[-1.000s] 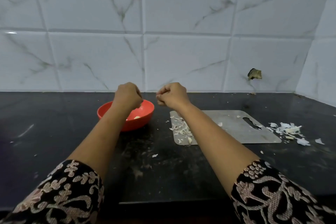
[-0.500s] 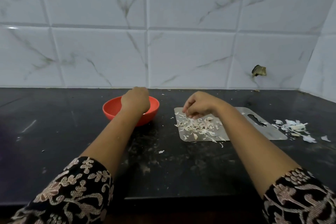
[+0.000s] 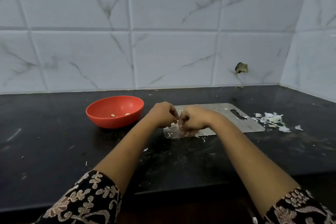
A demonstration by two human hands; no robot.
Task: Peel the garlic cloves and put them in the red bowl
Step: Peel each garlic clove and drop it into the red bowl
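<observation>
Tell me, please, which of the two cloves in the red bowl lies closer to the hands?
The right-hand clove, nearer the left hand; the other clove sits further left in the red bowl.

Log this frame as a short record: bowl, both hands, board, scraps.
red bowl: on the counter, left of the board; two peeled cloves inside
left hand: over the board's left end, fingers curled, close to the right hand
right hand: same spot, fingers curled; what the hands hold is hidden
steel board: lying flat, peel scraps at its left end
skin pile: on the counter, right of the board
</observation>
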